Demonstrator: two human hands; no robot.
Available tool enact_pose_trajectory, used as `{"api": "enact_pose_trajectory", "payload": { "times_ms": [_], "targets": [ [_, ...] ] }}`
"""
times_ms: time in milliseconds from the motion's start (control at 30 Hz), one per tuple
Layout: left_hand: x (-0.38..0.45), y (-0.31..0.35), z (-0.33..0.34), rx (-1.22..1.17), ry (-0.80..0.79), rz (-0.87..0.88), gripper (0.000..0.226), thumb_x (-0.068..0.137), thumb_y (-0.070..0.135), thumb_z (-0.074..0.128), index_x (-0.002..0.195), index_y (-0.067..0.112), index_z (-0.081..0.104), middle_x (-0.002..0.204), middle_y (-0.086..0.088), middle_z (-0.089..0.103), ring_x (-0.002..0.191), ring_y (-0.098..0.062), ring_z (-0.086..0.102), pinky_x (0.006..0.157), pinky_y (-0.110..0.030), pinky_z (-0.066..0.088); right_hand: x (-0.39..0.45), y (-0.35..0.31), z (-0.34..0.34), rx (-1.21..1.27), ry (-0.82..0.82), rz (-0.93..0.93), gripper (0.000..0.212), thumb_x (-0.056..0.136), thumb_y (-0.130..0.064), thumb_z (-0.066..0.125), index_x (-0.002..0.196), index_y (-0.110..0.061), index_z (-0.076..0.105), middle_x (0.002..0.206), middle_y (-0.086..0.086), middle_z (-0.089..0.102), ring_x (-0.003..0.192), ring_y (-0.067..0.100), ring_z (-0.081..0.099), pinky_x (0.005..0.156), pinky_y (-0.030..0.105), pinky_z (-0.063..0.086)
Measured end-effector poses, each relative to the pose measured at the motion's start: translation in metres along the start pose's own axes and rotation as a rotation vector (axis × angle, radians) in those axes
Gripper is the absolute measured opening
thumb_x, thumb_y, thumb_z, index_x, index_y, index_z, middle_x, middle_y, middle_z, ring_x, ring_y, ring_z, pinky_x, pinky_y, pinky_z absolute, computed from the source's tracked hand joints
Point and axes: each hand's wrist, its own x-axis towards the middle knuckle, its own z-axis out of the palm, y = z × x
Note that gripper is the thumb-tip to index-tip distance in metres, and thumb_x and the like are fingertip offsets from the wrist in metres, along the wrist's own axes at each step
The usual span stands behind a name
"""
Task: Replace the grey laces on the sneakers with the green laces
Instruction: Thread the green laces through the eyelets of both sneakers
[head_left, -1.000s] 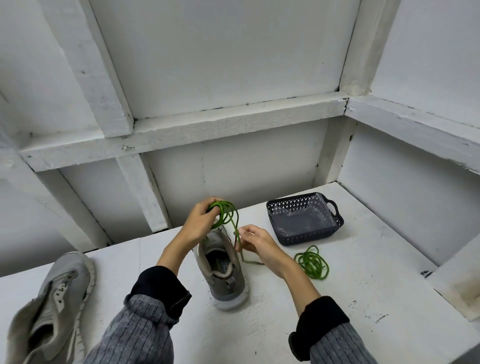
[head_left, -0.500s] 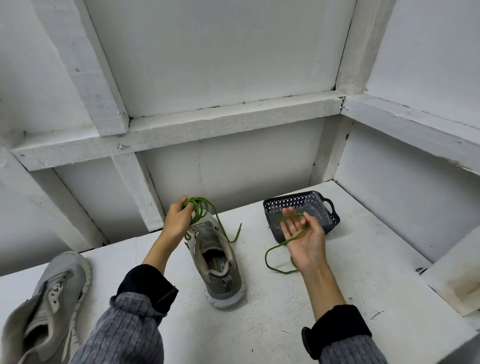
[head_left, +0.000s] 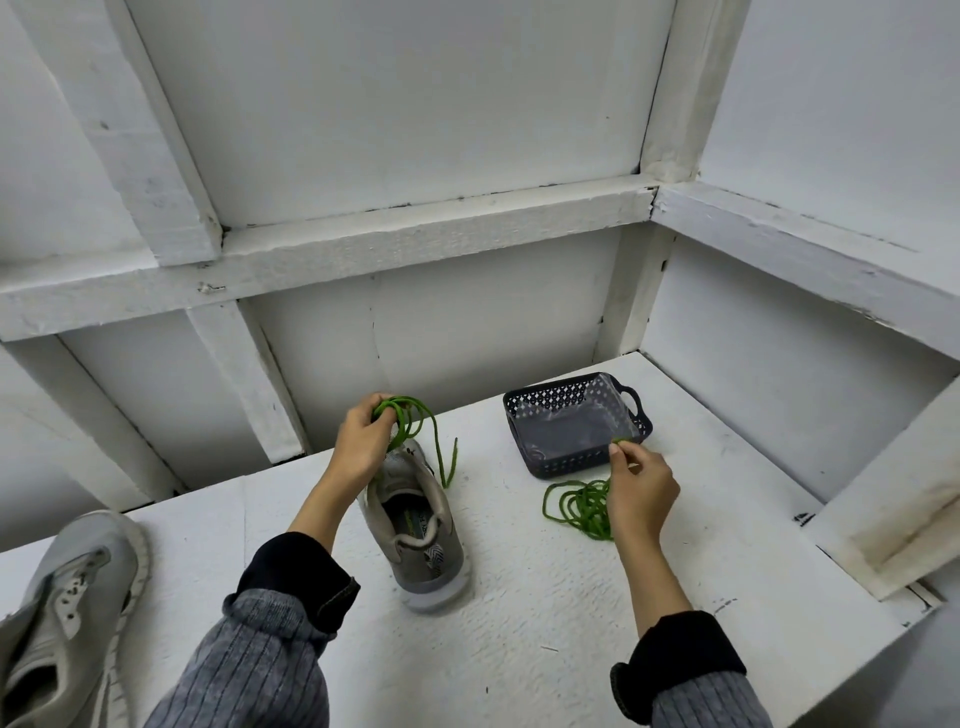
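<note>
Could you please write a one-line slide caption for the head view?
Left hand holds one green lace above the sneaker; right hand pinches another.

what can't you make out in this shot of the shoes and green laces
Head view only:
- Left sneaker: cut off by the frame's left and bottom edges.
- Middle sneaker: toe and eyelets hidden behind the left hand.
- Right hand: covers part of the green lace coil.

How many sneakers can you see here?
2. One grey sneaker stands mid-table, below the left hand gripping a green lace. The other sneaker lies at the table's left edge, partly cut off by the frame. No others show.
</note>
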Motion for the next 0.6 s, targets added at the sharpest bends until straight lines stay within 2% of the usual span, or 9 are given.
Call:
{"api": "enact_pose_trajectory", "payload": {
  "times_ms": [67, 167, 233, 300, 400, 500, 567, 600],
  "targets": [
    [-0.001, 0.002, 0.0, -0.002, 0.0, 0.004, 0.031, 0.099, 0.005, 0.042, 0.081, 0.021, 0.061, 0.059, 0.011, 0.048, 0.054, -0.007, 0.04, 0.051, -0.026, 0.033, -0.002, 0.0, -0.002, -0.077, 0.055, -0.077, 0.016, 0.092, -0.009, 0.062, 0.104, -0.002, 0.071, 0.099, 0.012, 0.064, 0.081, 0.018, 0.056, 0.063, 0.013, 0.037],
    [-0.001, 0.003, 0.0, -0.006, -0.004, 0.007, 0.031, 0.099, 0.004, 0.041, 0.082, 0.021, 0.061, 0.058, 0.013, 0.048, 0.054, -0.007, 0.041, 0.051, -0.025, 0.033, -0.006, 0.003, -0.002, -0.195, 0.046, -0.268, 0.013, 0.09, -0.008, 0.063, 0.1, -0.004, 0.07, 0.097, 0.009, 0.061, 0.087, 0.017, 0.052, 0.068, 0.023, 0.041],
    [-0.001, 0.004, 0.001, 0.0, -0.005, 0.011, 0.031, 0.098, 0.004, 0.042, 0.082, 0.021, 0.062, 0.059, 0.013, 0.048, 0.055, -0.006, 0.041, 0.051, -0.025, 0.033, -0.008, 0.01, 0.002, -0.321, -0.082, -0.304, 0.004, 0.089, -0.009, 0.064, 0.091, -0.008, 0.068, 0.094, 0.006, 0.061, 0.086, 0.016, 0.052, 0.066, 0.026, 0.043],
    [-0.002, 0.005, 0.001, 0.003, -0.012, 0.014, 0.029, 0.098, 0.004, 0.042, 0.084, 0.019, 0.062, 0.061, 0.011, 0.049, 0.056, -0.006, 0.042, 0.052, -0.024, 0.033, -0.01, 0.022, 0.008, -0.461, -0.274, -0.228, 0.01, 0.089, -0.01, 0.064, 0.081, -0.013, 0.061, 0.093, 0.005, 0.061, 0.083, 0.019, 0.056, 0.066, 0.031, 0.051],
    [-0.003, 0.006, 0.0, 0.008, -0.025, 0.024, 0.029, 0.099, 0.004, 0.042, 0.086, 0.019, 0.063, 0.063, 0.01, 0.051, 0.056, -0.005, 0.042, 0.052, -0.022, 0.034, -0.017, 0.031, 0.011, -0.506, -0.451, -0.114, 0.014, 0.089, -0.006, 0.061, 0.081, -0.016, 0.056, 0.104, 0.007, 0.055, 0.092, 0.023, 0.056, 0.08, 0.035, 0.052],
    [-0.005, 0.006, -0.003, 0.031, -0.081, 0.02, 0.025, 0.1, 0.005, 0.041, 0.095, 0.015, 0.064, 0.069, 0.007, 0.055, 0.062, -0.007, 0.046, 0.055, -0.021, 0.037, -0.024, 0.025, 0.013, -0.53, -0.396, -0.181, 0.01, 0.089, -0.007, 0.057, 0.086, -0.016, 0.058, 0.107, 0.002, 0.05, 0.102, 0.022, 0.048, 0.089, 0.035, 0.044],
    [-0.004, 0.005, -0.005, 0.059, -0.174, 0.029, 0.025, 0.1, 0.004, 0.041, 0.105, 0.015, 0.064, 0.084, 0.006, 0.061, 0.076, -0.01, 0.054, 0.064, -0.021, 0.043, -0.025, 0.014, 0.014, -0.526, -0.292, -0.258, 0.011, 0.087, -0.007, 0.057, 0.089, -0.017, 0.059, 0.101, -0.003, 0.045, 0.101, 0.02, 0.044, 0.09, 0.037, 0.037],
    [-0.005, 0.005, -0.006, 0.073, -0.231, 0.029, 0.027, 0.101, 0.003, 0.04, 0.11, 0.015, 0.062, 0.091, 0.005, 0.062, 0.084, -0.012, 0.055, 0.069, -0.02, 0.045, -0.027, 0.005, 0.015, -0.443, -0.286, -0.265, 0.012, 0.086, -0.005, 0.058, 0.088, -0.017, 0.059, 0.099, -0.004, 0.047, 0.099, 0.019, 0.046, 0.089, 0.037, 0.039]
  ]
}}
